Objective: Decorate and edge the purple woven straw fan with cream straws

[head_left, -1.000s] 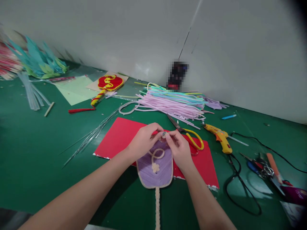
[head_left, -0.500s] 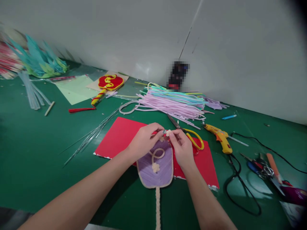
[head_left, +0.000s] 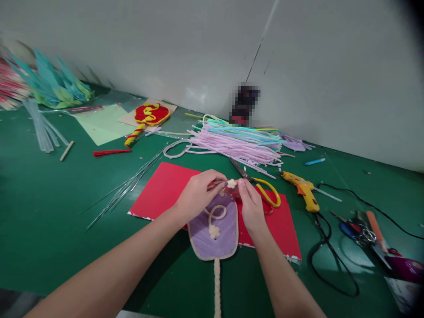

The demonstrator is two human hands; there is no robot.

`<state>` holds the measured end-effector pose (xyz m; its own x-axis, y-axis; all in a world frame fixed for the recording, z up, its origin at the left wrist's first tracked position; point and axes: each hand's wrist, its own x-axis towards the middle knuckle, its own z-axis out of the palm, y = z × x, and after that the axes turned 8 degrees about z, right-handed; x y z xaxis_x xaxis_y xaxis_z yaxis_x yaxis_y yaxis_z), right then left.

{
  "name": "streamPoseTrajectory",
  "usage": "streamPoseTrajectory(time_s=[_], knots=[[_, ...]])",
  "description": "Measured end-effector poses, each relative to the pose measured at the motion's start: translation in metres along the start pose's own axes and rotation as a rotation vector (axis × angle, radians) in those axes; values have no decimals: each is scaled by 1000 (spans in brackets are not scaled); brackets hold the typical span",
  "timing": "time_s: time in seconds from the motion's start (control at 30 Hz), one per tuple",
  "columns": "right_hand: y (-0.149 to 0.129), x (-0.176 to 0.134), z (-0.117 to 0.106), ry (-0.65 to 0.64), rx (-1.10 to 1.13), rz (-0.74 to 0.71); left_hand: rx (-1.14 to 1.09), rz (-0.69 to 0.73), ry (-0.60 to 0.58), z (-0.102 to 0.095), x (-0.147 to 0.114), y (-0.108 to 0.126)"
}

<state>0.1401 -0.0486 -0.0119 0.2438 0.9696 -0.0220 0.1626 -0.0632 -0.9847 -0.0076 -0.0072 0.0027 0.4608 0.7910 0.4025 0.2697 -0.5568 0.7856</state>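
Note:
A small cream pipe-cleaner flower (head_left: pixel 231 183) sits at the fingertips of my left hand (head_left: pixel 202 192), which is closed in a pinch on it. Just right of the flower, my right hand (head_left: pixel 252 206) has its thumb and fingers together; what they hold, if anything, is hidden. Below both hands lies a purple pipe-cleaner fan (head_left: pixel 202 238) with a cream border, its upper part partly covered by my fingers. On its face are a looped cream stem and another cream flower (head_left: pixel 214 232). A braided cream handle (head_left: pixel 217 287) runs toward me.
A red board (head_left: pixel 165 190) lies under the fan. Yellow-handled scissors (head_left: pixel 270 194), a yellow glue gun (head_left: pixel 304 190) with a black cord, and keys (head_left: pixel 366 236) lie right. Pipe cleaners (head_left: pixel 235 141) are piled behind; thin wires (head_left: pixel 127 187) and a red-yellow fan (head_left: pixel 152 115) lie left.
My right fingertips have drawn slightly right, away from the small flower, which now shows more fully. My left hand stays nearly in place.

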Motion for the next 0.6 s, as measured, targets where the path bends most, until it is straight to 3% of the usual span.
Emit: streamPoseTrajectory(time_s=[0.4,0.6], knots=[[0,0,1,-43,-39,-49,26,86,6,-1,0,-9],[-2,0,2,-35,-9,-24,-13,-58,26,-4,2,-6]])
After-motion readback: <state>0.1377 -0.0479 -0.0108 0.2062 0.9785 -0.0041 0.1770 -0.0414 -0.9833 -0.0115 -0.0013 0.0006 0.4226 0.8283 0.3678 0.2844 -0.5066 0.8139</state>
